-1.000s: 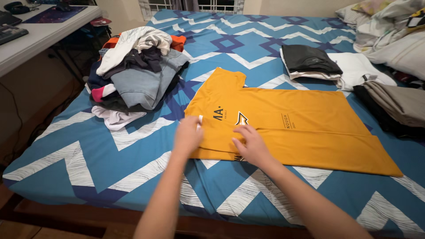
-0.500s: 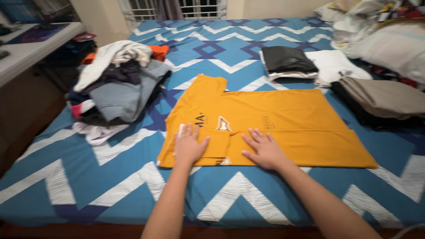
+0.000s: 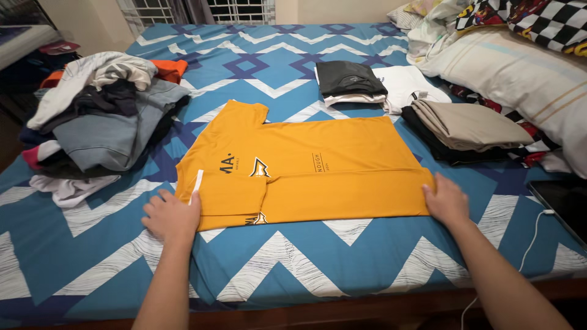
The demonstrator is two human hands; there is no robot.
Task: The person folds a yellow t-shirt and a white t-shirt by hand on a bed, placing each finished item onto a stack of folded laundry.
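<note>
Your orange short-sleeved cotton T-shirt (image 3: 318, 174) lies flat on the bed with the blue, white and navy zigzag bedsheet (image 3: 287, 256), partly folded: the near side is turned over on itself into a long band. Its long axis runs left to right across your view, collar end toward your left, hem toward your right, with one sleeve sticking out toward the far side.

Your left hand (image 3: 172, 217) rests at the collar-end edge, fingers curled at the fabric; whether they pinch it or only press it cannot be told. Your right hand (image 3: 446, 201) lies on the hem corner, fingers close together on the cloth, thumb side hidden.

The dark print on the chest is half covered by the fold. One loose heap of unfolded clothes (image 3: 98, 128) sits left of the shirt, its pieces too tangled to count. Beyond the shirt are three folded stacks: one black-topped (image 3: 350, 79), one white (image 3: 406, 85), one beige over black (image 3: 465, 128). A striped cream pillow (image 3: 520, 73) is cut off at the right edge, as is a dark tablet with a white cable (image 3: 565, 205)
</note>
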